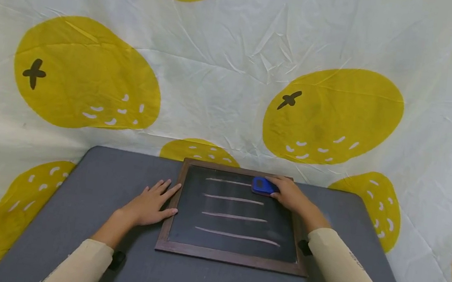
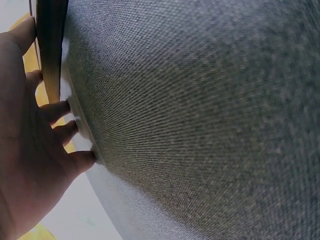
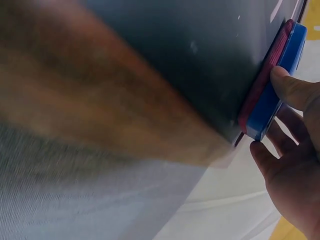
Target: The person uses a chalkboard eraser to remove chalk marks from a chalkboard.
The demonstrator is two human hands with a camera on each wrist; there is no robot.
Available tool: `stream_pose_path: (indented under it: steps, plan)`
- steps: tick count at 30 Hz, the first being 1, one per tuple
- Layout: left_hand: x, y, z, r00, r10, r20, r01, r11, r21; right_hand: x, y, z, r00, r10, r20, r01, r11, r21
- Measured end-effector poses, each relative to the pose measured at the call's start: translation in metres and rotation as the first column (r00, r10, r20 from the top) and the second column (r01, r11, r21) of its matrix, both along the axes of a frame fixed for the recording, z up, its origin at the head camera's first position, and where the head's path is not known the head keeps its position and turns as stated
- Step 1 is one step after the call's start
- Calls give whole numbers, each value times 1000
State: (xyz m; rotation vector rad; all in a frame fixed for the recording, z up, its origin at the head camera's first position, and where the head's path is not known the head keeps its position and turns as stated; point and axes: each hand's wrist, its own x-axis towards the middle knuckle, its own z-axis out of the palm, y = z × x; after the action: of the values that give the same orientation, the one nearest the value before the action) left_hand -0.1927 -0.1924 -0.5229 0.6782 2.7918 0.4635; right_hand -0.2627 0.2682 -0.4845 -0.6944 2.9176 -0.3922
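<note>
Under both hands lies a grey fabric-covered counter [image 1: 95,182], its weave plain in the left wrist view, where it fills the space just right of the fingers. Behind and to either side of the hands hangs a wrinkled white cloth backdrop [image 1: 224,80] printed with large yellow fruit shapes [image 1: 87,74], each bearing a dark cross mark and small white dashes. One such shape [image 1: 331,116] sits above the right hand, another beyond the left.
</note>
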Motion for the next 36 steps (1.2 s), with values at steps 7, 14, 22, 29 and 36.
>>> stream_pose_path:
  steps: [7,14,22,29,36]
  plan:
    - [-1,-3,-1,1000,-2,-8,2,1000,2,-3,-23,1,999,33,-9,-33,999,-16]
    - [-1,-4,-1,1000,-5,-19,5,1000,-1,-12,-60,0,998,46,36,-47,999,25]
    - [-1,-2,2,1000,-5,-19,5,1000,-7,-19,-116,-1,996,53,76,-57,997,51]
    - [0,-2,2,1000,-10,-25,10,1000,16,-21,-161,-4,996,68,54,-73,993,93]
    - [-1,2,-1,1000,4,-2,-4,1000,-23,-19,-199,-5,999,28,43,-34,989,145]
